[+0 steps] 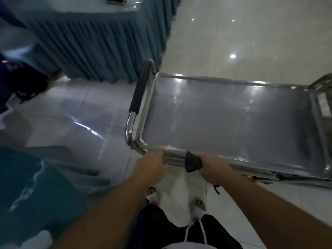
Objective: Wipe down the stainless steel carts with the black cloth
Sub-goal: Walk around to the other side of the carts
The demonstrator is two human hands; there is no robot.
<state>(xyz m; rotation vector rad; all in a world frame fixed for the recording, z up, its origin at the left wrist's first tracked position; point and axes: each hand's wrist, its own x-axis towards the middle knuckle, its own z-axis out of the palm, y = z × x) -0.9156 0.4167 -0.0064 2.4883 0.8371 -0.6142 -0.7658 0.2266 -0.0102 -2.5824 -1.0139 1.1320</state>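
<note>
A stainless steel cart (230, 115) fills the centre and right of the frame, its flat top tray bare and streaked with reflections. Its push handle, with a black foam sleeve (140, 88), runs along the cart's left end, toward the middle of the frame. The left hand (152, 165) rests on the near rim of the tray at its lower left corner, fingers curled over the edge, so its grip is closed on the rim. Just to the right, the right hand (213, 169) has its grip clamped on a bunched black cloth (192, 161), which is pressed against the same near rim. A second steel cart (323, 87) shows partly at the right edge. A table draped in a pleated blue skirt (100, 47) stands in the upper left, on a glossy tiled floor (251, 33). The person's sandalled feet (200, 205) show at the bottom centre.
</note>
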